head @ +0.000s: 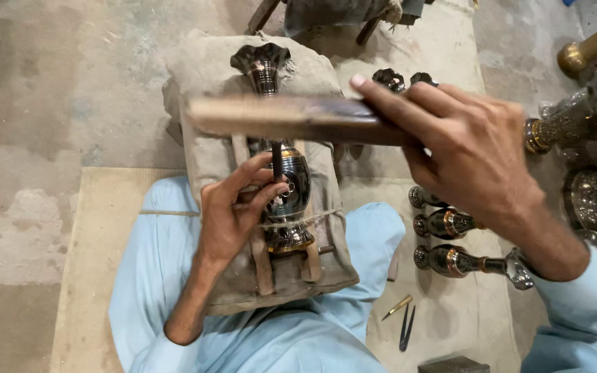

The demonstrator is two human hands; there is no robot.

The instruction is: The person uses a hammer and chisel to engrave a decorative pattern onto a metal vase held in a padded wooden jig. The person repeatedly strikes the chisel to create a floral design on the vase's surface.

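Nearest, small pointed tools (402,319) lie on the mat by the person's pale blue trousers. On the lap sits a cloth-covered block (209,76) with a dark metal vase (281,186) lying lengthwise on it, tied down by string between wooden strips. The vase is glossy black with engraved patterning, a brass-coloured band near its foot and a fluted mouth at the far end. The left hand (233,214) is clamped around a thin chisel (277,160) set against the vase's belly. Above, the right hand (468,148) grips a flat wooden stick (291,119), fingers closed. Right, similar vases (450,242) lie on the mat.
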